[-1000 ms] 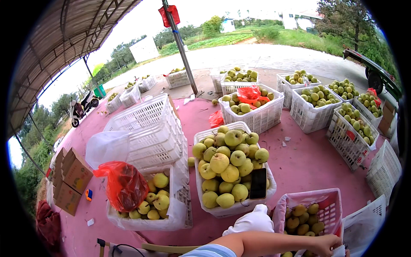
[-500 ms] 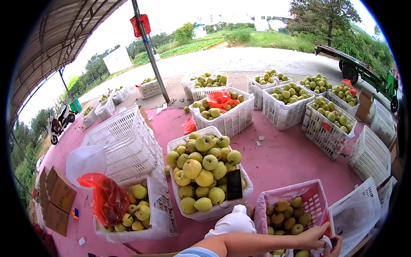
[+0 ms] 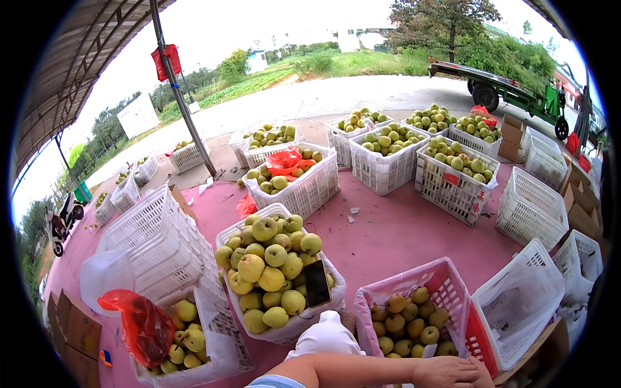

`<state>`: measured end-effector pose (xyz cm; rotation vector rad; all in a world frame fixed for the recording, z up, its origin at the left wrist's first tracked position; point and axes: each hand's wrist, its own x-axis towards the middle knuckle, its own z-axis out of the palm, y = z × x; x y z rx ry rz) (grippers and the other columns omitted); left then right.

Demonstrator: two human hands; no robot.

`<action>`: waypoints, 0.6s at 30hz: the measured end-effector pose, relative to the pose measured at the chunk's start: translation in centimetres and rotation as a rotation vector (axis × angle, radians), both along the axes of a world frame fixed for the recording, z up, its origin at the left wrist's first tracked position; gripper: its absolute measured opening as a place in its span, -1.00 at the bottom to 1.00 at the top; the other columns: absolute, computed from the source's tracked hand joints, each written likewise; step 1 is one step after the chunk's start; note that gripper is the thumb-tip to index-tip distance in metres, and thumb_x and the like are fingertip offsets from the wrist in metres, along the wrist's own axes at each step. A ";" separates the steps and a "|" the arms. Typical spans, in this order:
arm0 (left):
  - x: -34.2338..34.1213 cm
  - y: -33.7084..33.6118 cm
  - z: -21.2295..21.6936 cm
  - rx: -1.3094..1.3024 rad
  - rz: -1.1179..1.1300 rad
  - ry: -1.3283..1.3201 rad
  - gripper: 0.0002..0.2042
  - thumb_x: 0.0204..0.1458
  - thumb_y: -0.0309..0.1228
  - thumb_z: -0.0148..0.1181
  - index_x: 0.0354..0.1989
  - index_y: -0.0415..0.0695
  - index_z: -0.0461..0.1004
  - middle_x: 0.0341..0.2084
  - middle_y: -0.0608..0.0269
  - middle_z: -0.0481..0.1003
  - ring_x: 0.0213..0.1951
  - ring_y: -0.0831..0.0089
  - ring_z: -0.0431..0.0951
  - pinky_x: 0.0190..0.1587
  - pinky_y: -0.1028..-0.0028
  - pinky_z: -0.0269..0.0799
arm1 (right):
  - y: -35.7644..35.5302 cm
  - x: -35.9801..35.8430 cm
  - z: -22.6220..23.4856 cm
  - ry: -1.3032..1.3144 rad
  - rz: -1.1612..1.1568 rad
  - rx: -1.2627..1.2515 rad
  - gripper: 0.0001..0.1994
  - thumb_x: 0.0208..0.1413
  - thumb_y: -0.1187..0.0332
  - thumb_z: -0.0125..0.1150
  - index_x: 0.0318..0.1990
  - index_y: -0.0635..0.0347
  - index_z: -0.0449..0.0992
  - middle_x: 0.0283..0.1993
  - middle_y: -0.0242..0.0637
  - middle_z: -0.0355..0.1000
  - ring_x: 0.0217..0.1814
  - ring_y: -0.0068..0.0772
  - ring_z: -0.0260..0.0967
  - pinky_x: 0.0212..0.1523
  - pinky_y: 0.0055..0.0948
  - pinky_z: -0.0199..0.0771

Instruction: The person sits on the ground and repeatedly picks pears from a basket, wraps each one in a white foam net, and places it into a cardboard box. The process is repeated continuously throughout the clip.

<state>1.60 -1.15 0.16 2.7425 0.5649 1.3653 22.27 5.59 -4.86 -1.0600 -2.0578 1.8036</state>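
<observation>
My left forearm reaches in from the lower edge, and my left hand (image 3: 443, 371) is over the near right corner of a red crate (image 3: 451, 284). Its fingers are bent and closed, but what they hold, if anything, is hidden. My right hand (image 3: 480, 374) is just beyond it, mostly covered, with its fingers out of sight. The crate has a pale pink liner and brownish-green pears (image 3: 406, 323) inside. To its left is a white crate (image 3: 284, 336) heaped with yellow-green pears (image 3: 270, 279), and a dark phone (image 3: 317, 283) lies on them.
A rounded white thing (image 3: 328, 335) is beside my forearm. A crate of pears with a red bag (image 3: 139, 326) stands at the left. An empty white lined crate (image 3: 517, 310) leans at the right. More filled crates (image 3: 388, 158) stand farther off, before a green trailer (image 3: 504, 87).
The whole scene has shifted left in view. My hands have drawn together and lower; the left now covers most of the right, and the small white piece between them no longer shows.
</observation>
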 end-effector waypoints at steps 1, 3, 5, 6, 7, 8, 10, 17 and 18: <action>-0.1 0.1 1.0 -0.321 0.070 0.083 -0.74 -0.05 -0.23 0.17 -0.24 -0.12 0.49 -0.45 0.14 0.53 -0.20 0.19 0.51 -0.17 0.26 0.45 | -0.2 0.8 -1.0 0.045 -0.035 -0.036 -0.68 0.21 0.40 0.03 0.10 0.23 0.34 -0.10 -0.33 0.36 -0.08 -0.53 0.33 -0.09 -0.54 0.36; -0.7 0.4 3.4 -0.963 0.225 0.283 -0.80 -0.04 -0.28 0.15 -0.34 -0.13 0.53 -0.47 0.21 0.52 -0.18 0.25 0.48 -0.13 0.31 0.43 | -0.1 2.4 -3.6 0.017 -0.096 0.039 -0.69 0.24 0.39 0.02 0.12 0.23 0.33 -0.15 -0.36 0.36 -0.21 -0.60 0.32 -0.24 -0.59 0.36; -1.2 1.5 -0.8 -0.837 0.250 0.215 -0.41 -0.12 -0.10 0.30 -0.02 -0.28 0.29 -0.40 -0.08 0.48 -0.37 0.00 0.54 -0.38 0.18 0.39 | 0.8 3.3 -6.2 -0.131 -0.112 0.253 -0.69 0.27 0.39 0.01 0.13 0.22 0.32 -0.23 -0.39 0.36 -0.36 -0.69 0.29 -0.42 -0.66 0.32; -1.4 1.7 -1.1 -0.839 0.240 0.333 -0.48 -0.13 -0.11 0.30 -0.11 -0.26 0.35 -0.40 -0.05 0.48 -0.33 0.05 0.53 -0.33 0.20 0.40 | 0.9 2.6 -6.2 -0.091 -0.158 0.281 -0.77 0.27 0.38 0.03 0.03 0.19 0.36 -0.37 -0.46 0.34 -0.53 -0.75 0.20 -0.58 -0.70 0.17; -1.7 1.8 -1.4 -0.840 0.234 0.450 -0.54 -0.14 -0.12 0.29 -0.19 -0.25 0.42 -0.39 -0.01 0.49 -0.29 0.09 0.53 -0.29 0.22 0.40 | 1.1 1.9 -5.5 -0.087 -0.175 0.273 -0.81 0.26 0.39 0.04 -0.01 0.19 0.36 -0.40 -0.48 0.33 -0.54 -0.75 0.19 -0.58 -0.70 0.17; -1.3 1.9 -3.2 -0.595 0.138 0.426 -0.58 -0.14 -0.15 0.28 -0.24 -0.24 0.43 -0.39 0.02 0.48 -0.26 0.11 0.52 -0.25 0.24 0.39 | 1.4 1.2 -4.7 -0.083 -0.194 0.265 -0.84 0.25 0.40 0.04 -0.05 0.18 0.36 -0.43 -0.50 0.33 -0.55 -0.74 0.19 -0.58 -0.70 0.17; -0.6 1.4 -4.5 -0.102 -0.050 0.366 -0.67 -0.15 -0.21 0.26 -0.32 -0.23 0.46 -0.39 0.09 0.48 -0.19 0.16 0.50 -0.18 0.28 0.38 | 1.8 0.7 -4.1 -0.100 -0.174 0.402 -0.88 0.22 0.41 0.08 -0.18 0.22 0.32 -0.49 -0.49 0.33 -0.58 -0.65 0.25 -0.56 -0.62 0.25; 0.2 2.2 -9.0 -0.513 0.279 0.431 -0.73 -0.12 -0.35 0.13 -0.26 -0.27 0.45 -0.31 0.14 0.47 -0.07 0.25 0.44 -0.02 0.36 0.32 | -1.3 -2.4 1.7 -0.154 -0.221 0.506 -0.83 0.18 0.40 0.11 -0.17 0.27 0.32 -0.32 -0.24 0.44 -0.31 -0.45 0.43 -0.32 -0.44 0.43; 0.7 2.5 -10.1 -0.418 0.331 0.320 -0.73 -0.10 -0.35 0.12 -0.26 -0.27 0.47 -0.29 0.13 0.48 -0.06 0.27 0.43 -0.01 0.36 0.31 | 0.1 -1.7 0.6 -0.134 -0.150 0.507 -0.83 0.18 0.40 0.10 -0.15 0.27 0.33 -0.26 -0.19 0.45 -0.24 -0.46 0.44 -0.27 -0.45 0.43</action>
